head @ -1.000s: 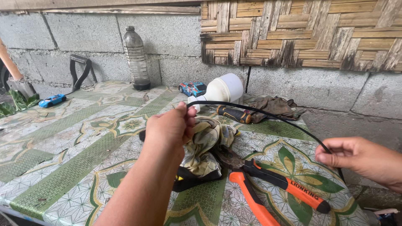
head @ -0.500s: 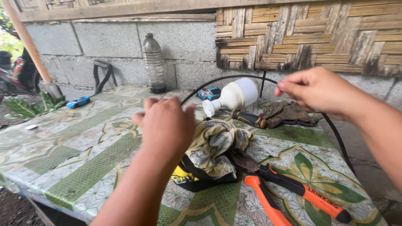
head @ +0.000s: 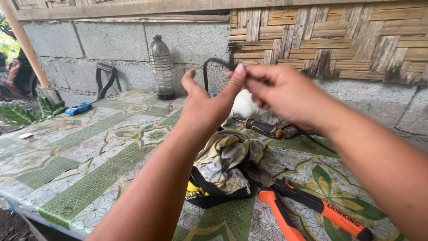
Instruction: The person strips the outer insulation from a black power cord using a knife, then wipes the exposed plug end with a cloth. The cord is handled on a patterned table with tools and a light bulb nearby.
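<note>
Both my hands are raised in front of the block wall, close together. My right hand (head: 285,93) pinches a thin black cable (head: 213,62) that arcs up and drops behind my left hand (head: 207,100). The left hand's fingers are spread, its fingertip meeting the right hand's fingers at the cable. Below them on the patterned table (head: 89,178) lies a crumpled dirty rag (head: 227,163) over a black and yellow item. Orange-handled pliers (head: 307,209) lie to its right.
A dusty plastic bottle (head: 161,67) stands against the wall. A white container (head: 244,106) and a black-handled screwdriver (head: 264,128) lie behind my hands. A small blue toy car (head: 78,108) sits at the far left, near a black strap (head: 106,79) and a wooden pole (head: 26,47).
My right hand has swung from the right side up to the left hand, carrying the cable, which has bent into a tighter loop. The left hand has lifted and opened its fingers.
</note>
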